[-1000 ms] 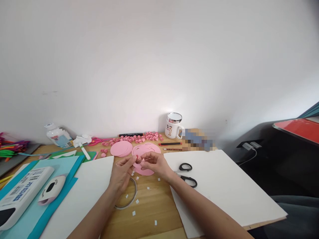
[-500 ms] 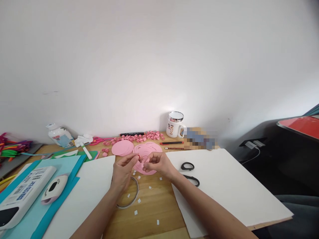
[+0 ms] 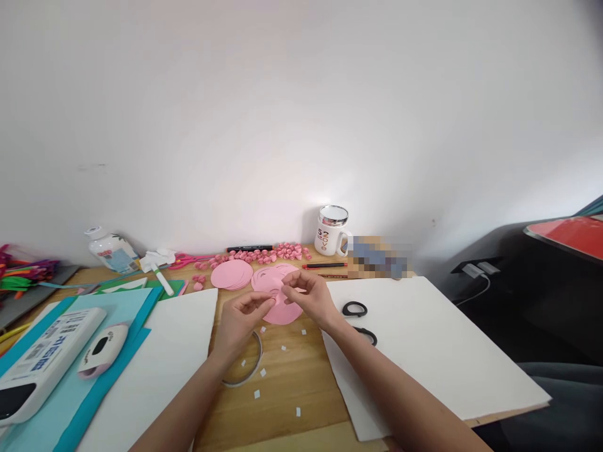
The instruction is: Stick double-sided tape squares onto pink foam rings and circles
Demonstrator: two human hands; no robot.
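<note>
My left hand [image 3: 245,319] and my right hand [image 3: 311,296] meet over a pile of pink paper circles [image 3: 282,314], several of which show curved cuts. Thumb and forefinger of each are pinched together on a small pink paper piece [image 3: 277,293]. Its outline blends into the pink behind it, so its exact shape is hard to make out. A second stack of pink discs [image 3: 230,275] lies just left. Behind them is a row of small rolled pink paper rosettes [image 3: 288,251]. Below my left hand lies a tape roll [image 3: 260,355], partly covered by that hand.
Small white squares [image 3: 257,394] dot the wooden table [image 3: 277,424]. Black-handled scissors [image 3: 355,309] lie by white sheets [image 3: 438,351] on the right. A mug [image 3: 331,233] stands against the wall. Leftward are teal sheets [image 3: 136,314], a white box [image 3: 51,358] and a bottle [image 3: 110,250].
My right hand has risen slightly and moved right, and my left hand has shifted a little right. Both keep their pinch. The view has tilted slightly.
</note>
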